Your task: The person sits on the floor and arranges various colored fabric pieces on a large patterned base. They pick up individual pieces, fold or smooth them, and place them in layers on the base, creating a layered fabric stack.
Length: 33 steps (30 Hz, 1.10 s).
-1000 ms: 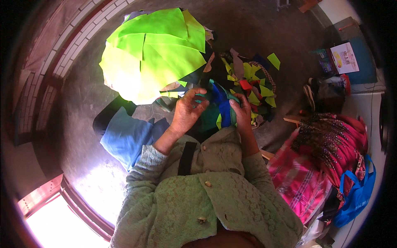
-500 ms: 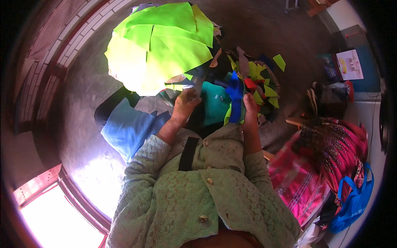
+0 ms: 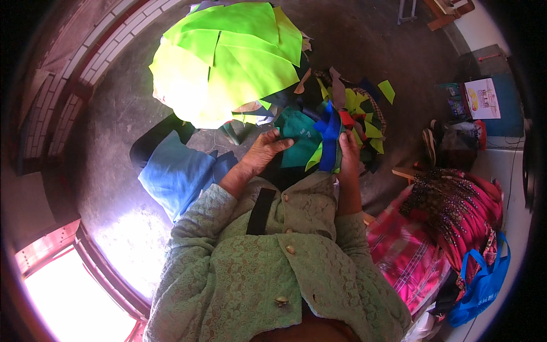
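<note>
My left hand (image 3: 263, 153) pinches the left edge of a teal cloth piece (image 3: 302, 137) between thumb and fingers, in front of my lap. Close on its right, my right hand (image 3: 348, 157) is closed on a bundle of cloth scraps, with a bright blue strip (image 3: 329, 139) on top. A yellow-green scrap (image 3: 314, 158) pokes out beneath the strip. My right fingers are partly hidden behind the cloth, and how many layers they hold cannot be made out.
A large heap of neon yellow-green cloth (image 3: 228, 68) stands ahead on the left. Folded light-blue cloth (image 3: 176, 174) lies beside my left arm. Mixed scraps (image 3: 359, 108) are piled at front right. Pink plaid cloth (image 3: 407, 245) and a blue bag (image 3: 481, 288) are on my right.
My left hand has moved right and come onto the teal cloth's edge, which now tilts. My right hand stays on the blue strip and scraps, shifted slightly.
</note>
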Each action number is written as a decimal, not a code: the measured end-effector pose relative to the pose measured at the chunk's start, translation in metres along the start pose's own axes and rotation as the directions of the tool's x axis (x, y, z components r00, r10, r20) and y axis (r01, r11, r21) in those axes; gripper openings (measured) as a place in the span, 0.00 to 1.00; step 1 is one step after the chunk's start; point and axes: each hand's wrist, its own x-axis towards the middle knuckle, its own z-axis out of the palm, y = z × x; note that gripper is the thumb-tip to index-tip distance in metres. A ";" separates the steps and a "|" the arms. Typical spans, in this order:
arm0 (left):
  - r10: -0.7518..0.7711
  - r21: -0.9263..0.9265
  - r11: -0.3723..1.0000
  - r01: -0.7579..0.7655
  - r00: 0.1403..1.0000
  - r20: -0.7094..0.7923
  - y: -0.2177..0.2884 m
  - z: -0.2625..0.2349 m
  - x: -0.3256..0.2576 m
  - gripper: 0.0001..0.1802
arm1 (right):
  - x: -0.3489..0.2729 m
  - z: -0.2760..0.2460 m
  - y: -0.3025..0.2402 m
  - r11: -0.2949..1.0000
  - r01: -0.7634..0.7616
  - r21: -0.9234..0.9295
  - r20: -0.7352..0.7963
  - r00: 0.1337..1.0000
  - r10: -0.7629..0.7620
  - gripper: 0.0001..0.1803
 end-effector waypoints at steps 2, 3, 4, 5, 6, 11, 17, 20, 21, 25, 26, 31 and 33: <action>0.034 -0.164 0.986 -0.026 0.998 0.045 0.002 0.001 0.000 0.15 | -0.001 -0.003 -0.003 0.991 0.070 -0.113 0.001 0.998 -0.070 0.13; 0.054 -0.245 0.969 -0.036 0.996 0.066 0.003 0.001 0.001 0.15 | -0.001 -0.003 -0.004 0.988 0.087 -0.126 -0.007 0.996 -0.088 0.14; 0.047 -0.290 0.957 -0.026 0.997 0.068 0.004 0.000 0.002 0.15 | -0.002 -0.003 -0.005 0.985 0.103 -0.139 -0.016 0.994 -0.106 0.14; 0.041 -0.334 0.942 -0.015 0.997 0.070 0.005 -0.002 0.002 0.14 | -0.002 -0.003 -0.006 0.981 0.119 -0.152 -0.024 0.992 -0.124 0.15; 0.035 -0.378 0.926 -0.005 0.997 0.073 0.006 -0.004 0.002 0.14 | -0.002 -0.003 -0.006 0.981 0.125 -0.151 -0.012 0.992 -0.128 0.15; 0.048 -0.406 0.914 -0.010 0.995 0.083 0.018 0.001 -0.002 0.17 | -0.005 -0.005 -0.010 0.970 0.184 -0.157 -0.047 0.980 -0.193 0.18; 0.044 -0.459 0.888 -0.021 0.998 0.038 0.023 0.000 -0.005 0.18 | -0.006 -0.021 -0.028 0.991 0.137 -0.001 -0.139 0.981 -0.135 0.19; 0.063 -0.437 0.897 -0.060 0.998 -0.007 0.018 -0.002 -0.002 0.16 | -0.010 -0.020 -0.036 0.981 0.192 -0.035 -0.166 0.967 -0.195 0.21; 0.073 -0.421 0.904 -0.076 0.997 -0.023 0.018 -0.001 -0.001 0.16 | -0.012 -0.019 -0.037 0.979 0.204 -0.025 -0.191 0.960 -0.205 0.21; 0.116 -0.270 0.956 -0.113 0.993 -0.003 0.021 0.001 -0.004 0.13 | -0.010 -0.027 -0.027 0.959 0.247 -0.140 -0.237 0.932 -0.275 0.20; 0.107 -0.211 0.973 -0.097 0.994 0.037 0.020 0.001 -0.006 0.13 | -0.012 -0.028 -0.024 0.938 0.258 -0.230 -0.236 0.921 -0.311 0.20; 0.047 0.203 0.971 -0.125 0.935 0.351 0.064 0.035 -0.036 0.18 | 0.005 -0.058 0.010 0.984 0.137 -0.117 -0.317 0.933 -0.168 0.20; 0.093 0.221 0.958 -0.185 0.924 0.372 0.086 0.046 -0.045 0.18 | 0.003 -0.043 0.013 0.991 0.126 -0.038 -0.345 0.929 -0.132 0.21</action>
